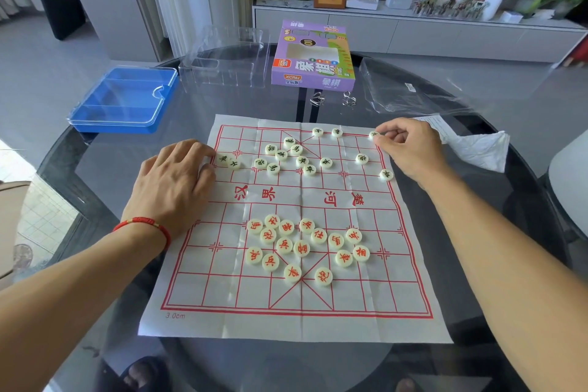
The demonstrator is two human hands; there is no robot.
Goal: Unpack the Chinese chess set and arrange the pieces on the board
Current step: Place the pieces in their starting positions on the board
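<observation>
A white cloth board [222, 321] with red grid lines lies spread on the glass table. Several cream pieces with red characters [301, 247] cluster on the near half. Several pieces with black characters [290, 156] are scattered on the far half; two [327, 132] stand on the far edge line. My right hand [410, 146] pinches a black-character piece [373, 135] at the board's far right corner. My left hand [173, 181] rests flat at the left edge of the board, fingertips touching a piece [222, 158] beside another.
A blue plastic tray [121, 102] with clear lid sits far left. A clear plastic insert [226, 57] and the purple game box [313, 56] stand beyond the board. A clear bag [410, 89] and white paper [477, 143] lie at the right. Two metal clips [332, 98] lie near the box.
</observation>
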